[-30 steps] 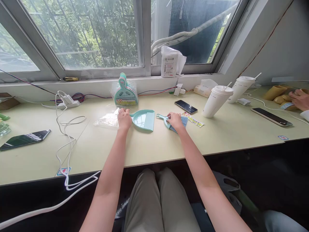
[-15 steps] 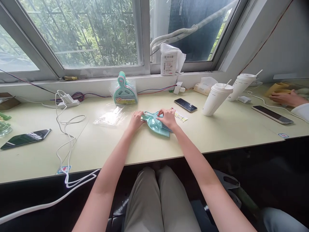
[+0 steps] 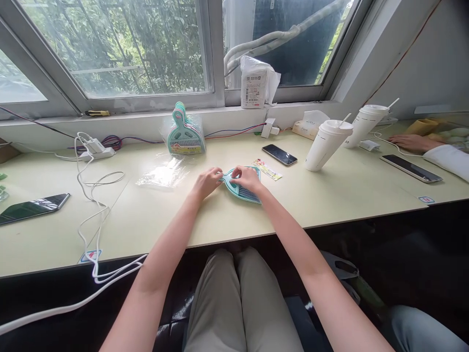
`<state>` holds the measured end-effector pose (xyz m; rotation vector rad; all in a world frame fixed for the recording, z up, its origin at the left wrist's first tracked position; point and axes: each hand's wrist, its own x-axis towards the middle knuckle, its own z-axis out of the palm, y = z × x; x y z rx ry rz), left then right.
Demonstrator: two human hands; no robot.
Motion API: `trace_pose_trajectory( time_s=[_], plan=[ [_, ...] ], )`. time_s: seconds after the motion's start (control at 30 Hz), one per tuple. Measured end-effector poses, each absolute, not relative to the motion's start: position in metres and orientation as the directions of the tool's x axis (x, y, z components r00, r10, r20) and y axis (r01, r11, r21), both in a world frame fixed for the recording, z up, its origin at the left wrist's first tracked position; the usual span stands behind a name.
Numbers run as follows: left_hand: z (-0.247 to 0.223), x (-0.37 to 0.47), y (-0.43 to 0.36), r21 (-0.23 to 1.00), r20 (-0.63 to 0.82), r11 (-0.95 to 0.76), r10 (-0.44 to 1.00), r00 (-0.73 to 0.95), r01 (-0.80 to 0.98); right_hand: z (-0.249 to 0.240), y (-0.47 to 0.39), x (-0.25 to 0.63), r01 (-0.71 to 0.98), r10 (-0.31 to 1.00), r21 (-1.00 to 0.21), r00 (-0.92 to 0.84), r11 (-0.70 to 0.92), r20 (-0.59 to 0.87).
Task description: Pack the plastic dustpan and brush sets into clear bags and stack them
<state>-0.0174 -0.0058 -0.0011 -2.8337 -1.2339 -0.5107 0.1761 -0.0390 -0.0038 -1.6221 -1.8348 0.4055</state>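
A small teal dustpan [image 3: 230,186] lies on the table in front of me, its handle pointing left. My left hand [image 3: 208,183] is closed around that handle. Nested in the pan is a matching hand brush [image 3: 247,193], bristles toward the right. My right hand [image 3: 246,178] pinches the brush from above, covering part of it. Just beyond my right hand lies a printed label card [image 3: 270,170]. Clear plastic wrapping [image 3: 161,175] sits left of my left hand. Behind it, a wrapped stack of similar dustpan sets [image 3: 186,139] leans upright by the window ledge.
Two white lidded cups [image 3: 325,149] with straws and a phone [image 3: 279,154] stand to the right. Another phone [image 3: 34,208] and loose white cables [image 3: 97,208] are at left. A co-worker's hand [image 3: 414,143] rests at far right. The table's front edge is close.
The brush has turned and settled into the dustpan, lined up with it, where before it sat askew. My right hand shifted slightly left. The co-worker's hand also moved left.
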Motion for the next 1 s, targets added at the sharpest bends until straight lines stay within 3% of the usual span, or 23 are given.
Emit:
trace_pose_trajectory(
  time_s=[0.2,0.53,0.67,0.77,0.83,0.9,1.0],
  plan=[
    [0.006,-0.012,-0.009,0.042,0.242,-0.730,0.670,0.702,0.683,-0.006,-0.036,0.175,0.780,0.964,-0.599,-0.026,0.184,0.263],
    [0.003,-0.012,-0.007,0.067,0.327,-0.774,0.613,0.719,0.629,-0.004,-0.039,0.173,0.819,0.976,-0.553,-0.036,0.151,0.213],
    [-0.006,-0.017,-0.005,0.129,0.424,-0.769,0.614,0.666,0.626,-0.009,-0.043,0.166,0.849,0.957,-0.493,-0.046,0.189,0.287],
    [-0.007,-0.016,-0.004,0.289,0.540,-0.721,0.666,0.515,0.629,-0.009,-0.045,0.163,0.821,0.944,-0.547,0.032,0.163,0.329],
    [-0.005,-0.011,-0.005,0.518,0.562,-0.639,0.755,0.338,0.568,-0.006,-0.044,0.163,0.787,0.920,-0.606,0.146,0.115,0.364],
    [-0.004,-0.001,-0.008,0.782,0.412,-0.491,0.869,0.272,0.384,-0.005,-0.042,0.163,0.754,0.865,-0.652,0.269,0.085,0.423],
    [-0.008,0.013,-0.014,0.980,0.102,-0.177,0.846,0.524,0.095,-0.005,-0.034,0.164,0.725,0.804,-0.677,0.325,0.126,0.497]
  ],
)
